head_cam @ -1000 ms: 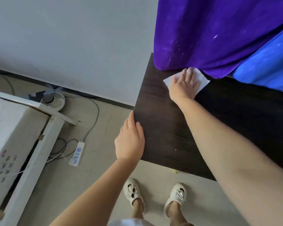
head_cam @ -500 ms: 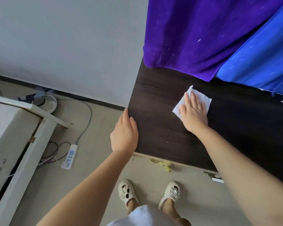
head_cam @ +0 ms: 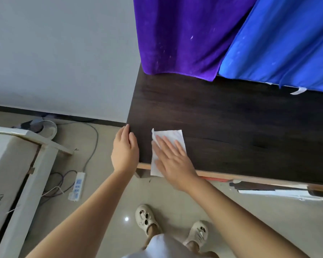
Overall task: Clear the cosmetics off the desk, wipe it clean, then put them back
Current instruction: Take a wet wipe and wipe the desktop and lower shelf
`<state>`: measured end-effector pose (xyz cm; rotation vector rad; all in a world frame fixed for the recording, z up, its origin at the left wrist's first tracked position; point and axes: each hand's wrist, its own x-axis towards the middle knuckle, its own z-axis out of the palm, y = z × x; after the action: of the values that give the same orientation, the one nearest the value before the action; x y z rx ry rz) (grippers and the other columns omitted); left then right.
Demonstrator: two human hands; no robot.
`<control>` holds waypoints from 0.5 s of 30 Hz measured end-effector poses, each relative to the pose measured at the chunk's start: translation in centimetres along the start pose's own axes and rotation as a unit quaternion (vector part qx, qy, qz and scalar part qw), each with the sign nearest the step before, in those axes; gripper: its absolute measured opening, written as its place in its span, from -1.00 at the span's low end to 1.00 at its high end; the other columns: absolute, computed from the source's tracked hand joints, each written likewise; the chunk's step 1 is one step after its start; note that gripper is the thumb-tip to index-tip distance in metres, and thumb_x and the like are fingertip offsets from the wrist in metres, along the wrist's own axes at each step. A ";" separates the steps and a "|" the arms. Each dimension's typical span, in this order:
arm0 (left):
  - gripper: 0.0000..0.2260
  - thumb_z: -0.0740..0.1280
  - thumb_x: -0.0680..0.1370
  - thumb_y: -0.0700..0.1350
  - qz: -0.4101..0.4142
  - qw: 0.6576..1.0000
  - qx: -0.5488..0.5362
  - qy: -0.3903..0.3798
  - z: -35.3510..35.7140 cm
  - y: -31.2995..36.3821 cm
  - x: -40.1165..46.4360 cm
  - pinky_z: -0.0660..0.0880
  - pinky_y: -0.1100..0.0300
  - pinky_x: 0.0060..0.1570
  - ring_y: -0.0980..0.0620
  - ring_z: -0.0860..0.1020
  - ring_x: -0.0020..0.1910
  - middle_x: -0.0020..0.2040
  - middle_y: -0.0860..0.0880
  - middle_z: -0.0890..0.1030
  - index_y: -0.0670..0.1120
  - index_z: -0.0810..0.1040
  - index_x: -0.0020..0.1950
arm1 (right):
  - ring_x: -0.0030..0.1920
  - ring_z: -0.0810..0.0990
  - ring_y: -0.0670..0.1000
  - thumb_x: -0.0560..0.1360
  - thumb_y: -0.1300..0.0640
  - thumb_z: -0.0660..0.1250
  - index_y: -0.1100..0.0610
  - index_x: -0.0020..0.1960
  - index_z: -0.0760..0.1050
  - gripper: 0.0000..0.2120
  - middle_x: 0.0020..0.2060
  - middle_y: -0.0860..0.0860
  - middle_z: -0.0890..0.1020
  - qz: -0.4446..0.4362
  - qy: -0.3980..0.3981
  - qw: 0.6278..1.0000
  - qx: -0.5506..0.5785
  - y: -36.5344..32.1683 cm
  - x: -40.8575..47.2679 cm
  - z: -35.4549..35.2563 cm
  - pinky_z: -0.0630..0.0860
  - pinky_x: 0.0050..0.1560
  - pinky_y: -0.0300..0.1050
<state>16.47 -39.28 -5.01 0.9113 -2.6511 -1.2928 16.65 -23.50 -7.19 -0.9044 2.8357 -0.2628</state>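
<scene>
A single head-worn wide-angle camera looked steeply down from above the standing person. It faced the near left corner of the dark wood-grain desk (head_cam: 231, 127), close enough to fill the right half, with the beige tiled floor (head_cam: 104, 192) and grey wall (head_cam: 54, 53) at left.
</scene>
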 end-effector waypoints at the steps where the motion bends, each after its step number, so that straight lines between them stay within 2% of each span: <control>1: -0.64 0.04 0.61 -0.07 0.031 0.998 0.046 0.019 0.6 0.2 -0.7 0.23 0.04 0.32 -0.03 0.28 0.39 0.44 -0.02 0.30 -0.04 0.35 0.39 | 0.49 0.15 0.04 0.62 -0.06 -0.23 0.11 0.47 0.14 -0.49 0.47 0.06 0.25 0.031 0.001 1.000 -0.001 2.4 -1.5 -0.1 -0.09 0.45 -0.03; 3: -0.64 0.05 0.60 -0.09 0.093 0.990 0.098 0.037 1.9 0.7 -1.8 0.05 0.04 0.43 -0.10 0.20 0.43 0.46 -0.13 0.26 -0.12 0.37 0.37 | 0.48 0.19 0.10 0.61 -0.06 -0.28 0.16 0.47 0.14 -0.45 0.47 0.12 0.24 0.112 0.012 0.993 -0.017 8.3 -4.8 -0.5 -0.04 0.44 0.02; 5: -0.59 0.02 0.56 -0.06 0.147 0.982 0.117 0.014 3.6 1.5 -3.1 -0.09 0.07 0.44 -0.12 0.16 0.45 0.46 -0.16 0.25 -0.15 0.37 0.36 | 0.49 0.13 0.16 0.58 0.02 -0.22 0.24 0.44 0.17 -0.46 0.49 0.18 0.18 0.216 0.017 0.976 -0.030 14.4 -7.9 -1.2 0.02 0.43 0.17; 7: -0.58 0.02 0.55 -0.06 0.198 0.971 0.130 -0.016 5.6 2.6 -4.8 -0.11 0.06 0.43 -0.11 0.17 0.46 0.44 -0.16 0.28 -0.16 0.38 0.34 | 0.52 0.02 0.14 0.55 0.10 -0.19 0.25 0.46 0.13 -0.47 0.52 0.18 0.07 0.347 0.025 0.938 -0.002 17.3 -9.5 -2.1 0.04 0.43 0.24; 8: -0.59 0.02 0.55 -0.06 0.218 0.967 0.134 -0.026 6.8 3.4 -5.7 -0.10 0.04 0.43 -0.11 0.19 0.45 0.43 -0.16 0.30 -0.16 0.39 0.33 | 0.53 -0.03 0.11 0.58 0.09 -0.17 0.22 0.49 0.05 -0.50 0.53 0.16 0.01 0.399 0.038 0.916 0.016 17.3 -9.6 -2.5 -0.02 0.46 0.20; 9: -0.60 0.03 0.55 -0.06 0.231 0.963 0.134 -0.033 8.0 4.2 -6.6 -0.08 0.02 0.43 -0.11 0.21 0.44 0.42 -0.15 0.32 -0.16 0.39 0.33 | 0.53 -0.07 0.08 0.60 0.06 -0.17 0.18 0.51 -0.03 -0.50 0.53 0.13 -0.02 0.415 0.047 0.908 0.030 16.4 -9.4 -2.7 -0.10 0.49 0.15; 10: -0.60 0.02 0.56 -0.06 0.241 0.961 0.131 -0.037 9.2 5.1 -7.6 -0.06 0.01 0.44 -0.12 0.23 0.43 0.41 -0.15 0.33 -0.16 0.40 0.32 | 0.53 -0.11 0.06 0.58 0.00 -0.23 0.16 0.52 -0.08 -0.47 0.54 0.12 -0.04 0.389 0.050 0.919 0.034 15.1 -9.1 -2.6 -0.16 0.49 0.11; 12: -0.58 0.00 0.55 -0.05 0.252 0.960 0.116 -0.037 11.6 6.9 -9.4 -0.01 -0.03 0.43 -0.12 0.26 0.41 0.39 -0.16 0.36 -0.18 0.40 0.31 | 0.53 -0.16 0.02 0.50 -0.11 -0.38 0.12 0.52 -0.12 -0.36 0.54 0.07 -0.07 0.242 0.036 0.969 0.028 12.1 -9.0 -2.1 -0.28 0.48 0.05; 14: -0.60 0.02 0.55 -0.07 0.256 0.960 0.102 -0.046 13.9 8.4 -10.9 -0.01 -0.03 0.43 -0.12 0.26 0.40 0.39 -0.15 0.36 -0.19 0.40 0.31 | 0.53 -0.13 -0.02 0.53 -0.15 -0.36 0.06 0.52 -0.08 -0.38 0.54 0.01 -0.02 0.115 0.013 0.993 0.035 11.8 -10.7 -1.7 -0.33 0.46 -0.03; 15: -0.62 0.04 0.56 -0.09 0.261 0.958 0.103 -0.052 15.0 9.1 -11.6 -0.01 -0.02 0.43 -0.12 0.26 0.40 0.39 -0.15 0.36 -0.19 0.39 0.31 | 0.53 -0.09 -0.02 0.55 -0.13 -0.30 0.05 0.52 -0.04 -0.41 0.53 0.00 0.02 0.086 0.008 0.996 0.033 13.4 -12.0 -1.9 -0.32 0.45 -0.06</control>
<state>17.23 -18.23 -5.69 0.1212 -2.8574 -0.9707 18.47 -5.57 -7.09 -0.6440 2.8781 -0.3420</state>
